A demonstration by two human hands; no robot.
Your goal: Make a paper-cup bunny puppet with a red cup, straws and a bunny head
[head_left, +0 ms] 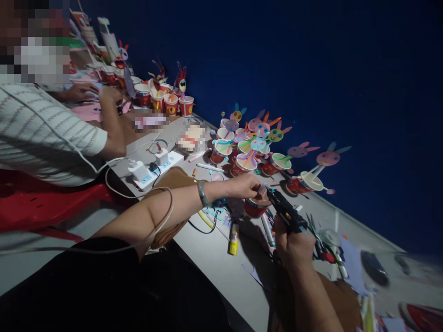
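Observation:
A black hot glue gun (288, 210) sits in my right hand (296, 244), fingers wrapped round its handle. Its nozzle points left, close to the fingertips of my left hand (246, 186). Those fingers are closed in a pinch over the rim of a red paper cup (255, 210); a small pale piece shows by them, too blurred to name. A bracelet (204, 193) circles my left wrist. Behind stand several red paper cups with paper bunny-like figures, one of them a pink bunny head (328, 158) on a strip.
A yellow glue stick (234, 240) stands near the table's front edge. A power strip (159, 170) with white chargers lies left, its cable crossing over my left arm. Scissors (311, 226), tape (330, 237) and markers lie right. A co-worker in a striped sleeve (69, 124) works at the left.

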